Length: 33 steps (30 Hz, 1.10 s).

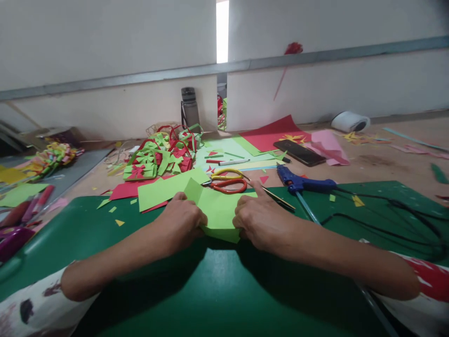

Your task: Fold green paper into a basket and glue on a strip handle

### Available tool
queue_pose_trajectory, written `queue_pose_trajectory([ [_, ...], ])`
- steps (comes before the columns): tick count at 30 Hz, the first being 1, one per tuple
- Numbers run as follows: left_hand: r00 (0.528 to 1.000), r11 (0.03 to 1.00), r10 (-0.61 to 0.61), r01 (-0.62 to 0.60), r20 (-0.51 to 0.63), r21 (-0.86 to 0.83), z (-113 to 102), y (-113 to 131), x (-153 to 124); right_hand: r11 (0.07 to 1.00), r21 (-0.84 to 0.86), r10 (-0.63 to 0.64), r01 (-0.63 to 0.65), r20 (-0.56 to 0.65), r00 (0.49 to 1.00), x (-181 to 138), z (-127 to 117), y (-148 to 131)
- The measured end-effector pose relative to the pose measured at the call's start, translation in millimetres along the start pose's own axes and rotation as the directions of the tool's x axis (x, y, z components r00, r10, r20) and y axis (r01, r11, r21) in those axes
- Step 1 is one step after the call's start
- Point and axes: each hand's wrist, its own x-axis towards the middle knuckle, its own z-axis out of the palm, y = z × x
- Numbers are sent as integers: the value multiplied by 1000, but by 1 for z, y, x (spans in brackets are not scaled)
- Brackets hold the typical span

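Observation:
Between my two hands is a sheet of light green paper with creased, folded edges. My left hand is closed on its left side, where a flap stands up. On the right side my right hand grips it, fingers curled and the index finger stretched forward. The paper's near edge is bent downward above the green mat. Just beyond it lie scissors with red and yellow handles. Flat light green sheets and red paper lie beyond my left hand.
A blue glue gun with a black cord lies at right. Behind are a phone, red paper, a white roll, a bottle and a pile of red and green paper pieces. Paper scraps dot the mat.

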Motion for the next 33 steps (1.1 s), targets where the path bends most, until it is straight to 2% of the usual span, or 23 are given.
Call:
queue_pose_trajectory([
  [3,999,1000,8,-9,-37,-28,0,-5,-4,999,-50,13,-13,-17,1000,2,2,0],
  [6,998,1000,6,-6,-67,6,0,1,-5,999,-47,22,-22,0,1000,3,1,-8],
  [11,997,999,-20,22,-77,24,1,8,-1,995,-68,-77,79,41,996,-5,-12,-7],
  [15,996,997,-71,71,-56,-6,0,6,-1,997,-53,-62,60,-21,998,-14,-23,1],
  [19,997,999,-54,54,-52,-5,-1,10,0,998,57,-29,34,-89,996,-5,-13,-9],
  [24,998,999,-33,31,-61,-23,1,17,-2,999,29,19,-14,-173,985,8,6,-22],
  [33,1000,1000,19,-19,-21,-20,0,13,-3,993,113,-5,29,-207,978,4,8,-15],
])
